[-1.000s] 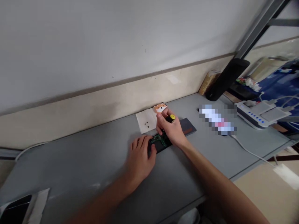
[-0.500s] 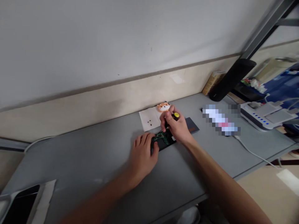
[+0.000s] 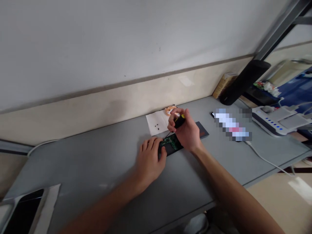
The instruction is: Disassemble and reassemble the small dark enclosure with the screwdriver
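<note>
A thin black device case with a green circuit board [image 3: 172, 140] in it lies on the desk. Round its left end, my left hand [image 3: 151, 157] is closed, thumb on the near side and fingers on the far side. My right hand [image 3: 186, 131] grips a screwdriver [image 3: 180, 121] by its black and yellow handle. The thin shaft slants down and left to the board near my left fingertips; whether its tip sits on a screw is too small to tell. Several tiny dark screws [image 3: 157, 126] rest on a white sheet [image 3: 152, 121] behind the board.
An orange-and-white animal-face item [image 3: 168, 111] sits at the sheet's far edge. A dark flat panel [image 3: 202, 130] lies right of the case. Farther right are a blurred-out phone [image 3: 230, 125], a white power strip [image 3: 274, 122] and a black cylinder [image 3: 245, 83]. The wall borders the desk [image 3: 102, 156].
My right hand has turned on the screwdriver handle, its fingers now looser and the palm more towards the view. The left hand keeps its place on the case. The view shifts slightly.
</note>
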{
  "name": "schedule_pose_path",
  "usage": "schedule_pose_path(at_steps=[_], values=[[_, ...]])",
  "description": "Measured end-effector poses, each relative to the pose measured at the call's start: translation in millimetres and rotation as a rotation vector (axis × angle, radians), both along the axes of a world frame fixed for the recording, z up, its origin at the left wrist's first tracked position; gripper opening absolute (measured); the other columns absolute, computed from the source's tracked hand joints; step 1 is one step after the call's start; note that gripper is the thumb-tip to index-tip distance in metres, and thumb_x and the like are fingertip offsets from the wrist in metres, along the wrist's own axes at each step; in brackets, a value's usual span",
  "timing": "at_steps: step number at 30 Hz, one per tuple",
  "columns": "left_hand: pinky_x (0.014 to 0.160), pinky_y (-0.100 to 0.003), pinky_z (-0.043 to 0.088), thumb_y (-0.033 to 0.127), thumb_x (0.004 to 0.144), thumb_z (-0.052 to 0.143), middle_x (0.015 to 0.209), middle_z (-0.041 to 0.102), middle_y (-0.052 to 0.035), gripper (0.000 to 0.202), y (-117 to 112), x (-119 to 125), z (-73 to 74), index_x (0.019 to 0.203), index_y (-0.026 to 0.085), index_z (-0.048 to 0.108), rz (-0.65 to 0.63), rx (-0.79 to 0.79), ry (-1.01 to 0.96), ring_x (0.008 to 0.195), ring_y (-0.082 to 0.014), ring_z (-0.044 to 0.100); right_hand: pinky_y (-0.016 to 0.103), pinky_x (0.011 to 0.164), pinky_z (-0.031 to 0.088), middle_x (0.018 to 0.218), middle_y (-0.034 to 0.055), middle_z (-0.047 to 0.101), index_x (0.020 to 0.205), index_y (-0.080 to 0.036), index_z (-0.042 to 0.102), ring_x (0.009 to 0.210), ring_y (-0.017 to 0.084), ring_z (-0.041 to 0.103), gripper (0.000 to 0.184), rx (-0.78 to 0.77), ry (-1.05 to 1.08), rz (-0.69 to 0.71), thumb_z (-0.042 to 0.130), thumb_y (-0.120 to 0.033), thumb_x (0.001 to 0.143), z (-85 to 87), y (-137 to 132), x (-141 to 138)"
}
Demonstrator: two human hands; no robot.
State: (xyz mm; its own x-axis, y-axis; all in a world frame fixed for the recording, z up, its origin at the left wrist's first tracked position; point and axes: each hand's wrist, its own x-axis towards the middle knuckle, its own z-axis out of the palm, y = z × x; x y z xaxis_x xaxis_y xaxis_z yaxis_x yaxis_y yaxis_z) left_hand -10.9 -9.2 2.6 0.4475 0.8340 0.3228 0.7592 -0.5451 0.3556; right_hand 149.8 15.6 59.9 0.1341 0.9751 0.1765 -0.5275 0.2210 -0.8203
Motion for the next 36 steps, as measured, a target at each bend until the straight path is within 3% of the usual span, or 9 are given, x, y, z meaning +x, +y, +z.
schedule_pose_path(at_steps=[5,7,11,16,22,25,27,32,36], values=[[0.090,-0.044,0.048,0.019,0.096,0.049,0.118,0.071,-0.0095,0.025,0,-1,0.2,0.117,0.020,0.063,-0.008,-0.008,0.013,0.106,-0.0291,0.061,0.030,0.063,0.043,0.081,-0.0002,0.059,0.072,-0.022,0.058,0.065,0.012,0.056,0.049,0.043,-0.094,0.013,0.080,-0.065,0.074,-5.2,-2,1],[0.089,-0.043,0.048,0.018,0.095,0.049,0.117,0.071,-0.0096,0.025,0,0,0.7,0.116,0.020,0.063,-0.004,-0.007,0.009,0.105,-0.0291,0.061,0.029,0.060,0.042,0.073,-0.0017,0.060,0.071,-0.022,0.051,0.058,0.011,0.055,0.051,0.056,-0.174,-0.001,0.076,-0.066,0.078,-8.3,-1,1],[0.090,-0.043,0.048,0.018,0.095,0.049,0.117,0.071,-0.0091,0.025,0,0,1.2,0.115,0.021,0.063,0.002,-0.014,-0.009,0.105,-0.0283,0.062,0.026,0.050,0.032,0.056,-0.0075,0.046,0.069,-0.024,0.043,0.047,0.008,0.040,0.053,0.092,-0.232,-0.032,0.074,-0.066,0.081,-12.5,2,-3],[0.091,-0.044,0.048,0.020,0.097,0.046,0.117,0.070,-0.0104,0.027,0,0,-0.9,0.120,0.019,0.061,0.014,-0.027,-0.022,0.107,-0.0292,0.061,0.030,0.055,0.037,0.065,-0.0038,0.044,0.083,-0.024,0.060,0.056,0.012,0.042,0.051,0.073,-0.078,0.020,0.058,-0.074,0.088,-8.9,3,-5],[0.088,-0.044,0.048,0.021,0.098,0.045,0.113,0.072,-0.0104,0.029,1,-1,-4.8,0.123,0.019,0.060,0.012,-0.038,-0.012,0.101,-0.0286,0.065,0.030,0.063,0.044,0.081,-0.0027,0.057,0.080,-0.023,0.051,0.064,0.012,0.057,0.050,0.039,-0.097,0.044,0.081,-0.063,0.075,-8.5,0,-2],[0.088,-0.043,0.048,0.019,0.099,0.043,0.108,0.073,-0.0084,0.028,2,-1,-3.2,0.120,0.021,0.062,-0.013,-0.051,-0.008,0.100,-0.0280,0.066,0.027,0.053,0.038,0.064,-0.0084,0.047,0.079,-0.025,0.040,0.051,0.009,0.044,0.053,0.043,-0.223,-0.040,0.077,-0.063,0.079,-13.0,1,-4],[0.087,-0.043,0.047,0.019,0.099,0.042,0.106,0.073,-0.0080,0.028,2,0,-1.7,0.117,0.021,0.063,-0.011,-0.056,0.000,0.099,-0.0284,0.065,0.027,0.053,0.036,0.062,-0.0088,0.043,0.081,-0.025,0.042,0.052,0.009,0.040,0.052,0.084,-0.326,-0.135,0.072,-0.068,0.081,-16.5,3,-6],[0.086,-0.045,0.047,0.020,0.099,0.043,0.108,0.073,-0.0082,0.027,2,0,-1.5,0.117,0.021,0.063,0.001,-0.051,0.024,0.098,-0.0293,0.065,0.031,0.065,0.045,0.074,-0.0023,0.054,0.102,-0.024,0.057,0.069,0.014,0.053,0.046,0.190,-0.492,-0.251,0.046,-0.068,0.098,-15.7,3,-2],[0.086,-0.046,0.048,0.021,0.099,0.043,0.107,0.073,-0.0088,0.025,2,0,-2.8,0.115,0.021,0.063,0.001,-0.033,0.041,0.098,-0.0300,0.065,0.033,0.072,0.050,0.082,-0.0001,0.062,0.102,-0.025,0.059,0.075,0.016,0.061,0.032,0.291,-0.601,-0.388,0.050,-0.056,0.101,6.7,-11,24]])
